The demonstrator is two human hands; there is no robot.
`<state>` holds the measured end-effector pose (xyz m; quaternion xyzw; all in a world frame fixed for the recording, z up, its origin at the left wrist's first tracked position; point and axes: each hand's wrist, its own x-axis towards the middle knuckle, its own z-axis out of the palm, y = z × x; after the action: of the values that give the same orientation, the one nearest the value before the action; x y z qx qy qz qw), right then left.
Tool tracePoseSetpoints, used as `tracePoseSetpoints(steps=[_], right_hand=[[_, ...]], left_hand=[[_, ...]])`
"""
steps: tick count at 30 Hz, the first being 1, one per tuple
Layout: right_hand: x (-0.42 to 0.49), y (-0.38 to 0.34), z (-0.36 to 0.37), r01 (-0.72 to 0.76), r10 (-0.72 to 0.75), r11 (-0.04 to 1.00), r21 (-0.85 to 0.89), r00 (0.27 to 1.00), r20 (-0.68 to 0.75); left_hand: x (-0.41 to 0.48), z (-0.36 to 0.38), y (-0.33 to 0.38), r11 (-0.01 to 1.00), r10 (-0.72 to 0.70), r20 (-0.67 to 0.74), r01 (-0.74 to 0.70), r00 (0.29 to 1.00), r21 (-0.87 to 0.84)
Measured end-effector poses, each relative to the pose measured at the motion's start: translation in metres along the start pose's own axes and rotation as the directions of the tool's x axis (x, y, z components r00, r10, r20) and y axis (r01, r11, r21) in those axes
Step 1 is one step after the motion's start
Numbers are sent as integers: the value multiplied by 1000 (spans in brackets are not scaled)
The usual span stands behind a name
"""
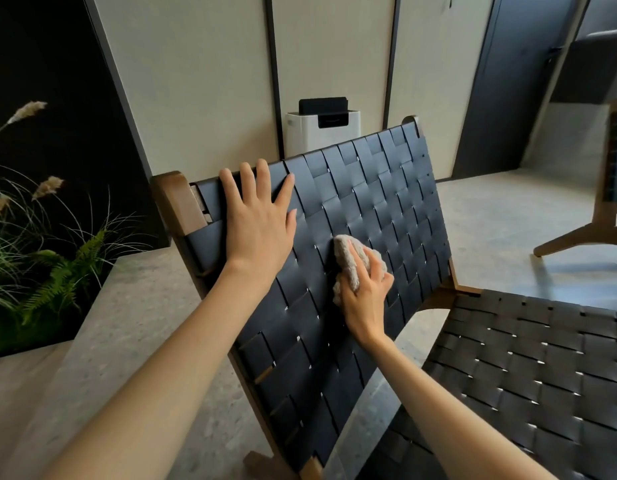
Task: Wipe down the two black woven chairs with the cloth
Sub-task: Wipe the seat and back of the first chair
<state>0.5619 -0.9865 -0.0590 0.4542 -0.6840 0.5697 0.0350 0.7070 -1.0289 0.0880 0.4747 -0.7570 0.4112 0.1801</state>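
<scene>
The room is dim and plain: pale wall panels (pixel 196 64) split by dark strips, a grey floor (pixel 507 216), and a speckled stone ledge (pixel 133 323) on my left with ferns and grasses (pixel 40 265) beside it. The near chair (pixel 369 188) fills most of what I see, its black woven back tilted away from me in a brown wood frame, its woven seat (pixel 528 368) running off to my lower right. The second chair (pixel 611 181) stands well apart at the far right edge, only a strip of its weave and a splayed wooden leg in view. A white appliance (pixel 320 133) sits against the wall behind the near chair. My left hand (pixel 258 220) lies flat on the upper left of the back, fingers straight and spread, steadying it and gripping nothing. My right hand (pixel 365 299) curls round the cloth (pixel 348 261), a bunched beige wad, and presses it against the middle of the back. I judge I am early in the job: I am working the first chair's back, and the straps show no clear sign of which parts are wiped. The seat, the frame and the whole second chair look left to do.
</scene>
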Motion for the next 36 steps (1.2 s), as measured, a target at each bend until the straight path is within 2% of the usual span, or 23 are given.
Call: tracePoseSetpoints(steps=[5, 10, 12, 14, 18, 22, 25, 27, 29, 31, 34, 36], right_hand=[[54, -48, 0, 220, -220, 976, 4, 975, -15], [104, -88, 9, 331, -335, 941, -72, 941, -55], [99, -82, 13, 313, -320, 947, -76, 942, -100], [78, -60, 16, 255, -260, 966, -50, 956, -136], [10, 12, 8, 158, -165, 984, -83, 981, -97], [-67, 89, -6, -77, 76, 996, -38, 997, -29], [-95, 105, -7, -341, 340, 939, 53, 940, 13], [-85, 94, -2, -414, 418, 905, 101, 908, -21], [-60, 69, -1, -352, 374, 919, 179, 922, -103], [-26, 38, -4, -184, 222, 959, 217, 961, -166], [27, -6, -6, 45, -44, 999, 7, 992, -115], [64, -28, -4, 111, -118, 991, -75, 988, -101]], left_hand=[[6, 2, 3, 998, -20, -14, 21, 1000, 57], [6, 6, 7, 997, -30, -34, 32, 999, 66], [5, 6, 9, 996, -32, -38, 35, 999, 78], [4, 8, 11, 995, -35, -42, 39, 998, 94], [2, 9, 19, 993, -48, -32, 51, 998, 104], [2, 10, 23, 991, -65, -40, 69, 997, 112], [2, 10, 23, 992, -67, -38, 70, 997, 108], [3, 9, 23, 992, -66, -38, 70, 997, 106], [3, 8, 22, 992, -66, -28, 69, 997, 103], [5, 8, 22, 993, -68, -15, 69, 998, 97], [11, 6, 22, 996, -77, 9, 77, 997, 54], [17, 5, 24, 997, -78, 16, 78, 997, 20]])
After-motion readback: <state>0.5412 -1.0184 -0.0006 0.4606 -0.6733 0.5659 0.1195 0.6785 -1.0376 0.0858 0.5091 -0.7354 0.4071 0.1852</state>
